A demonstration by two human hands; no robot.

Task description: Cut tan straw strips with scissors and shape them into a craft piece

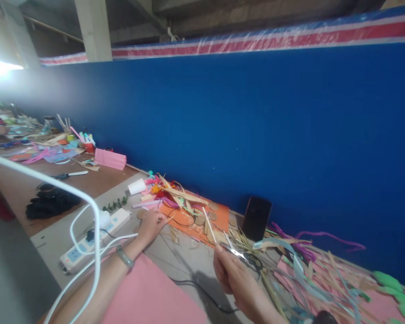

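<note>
My left hand (151, 225), with a bracelet on its wrist, reaches to the edge of the scrap pile. Its fingertips are pinched together, and what they hold, if anything, is too small to make out. An orange sheet (224, 217) lies just beyond, with straw-coloured scraps and small round discs on it. In my right hand (231, 274) a thin pale stick (209, 225) points up and away, gripped between thumb and fingers. Scissors (235, 252) with black handles show right behind that hand; I cannot tell whether it touches them.
A white power strip (118, 221) and looping white cable (97, 234) are at the left. Pink paper (155, 292) lies nearest me. A dark phone (256, 218) leans on the blue partition (256, 126). Ribbons and dried strips (324, 279) heap up at the right.
</note>
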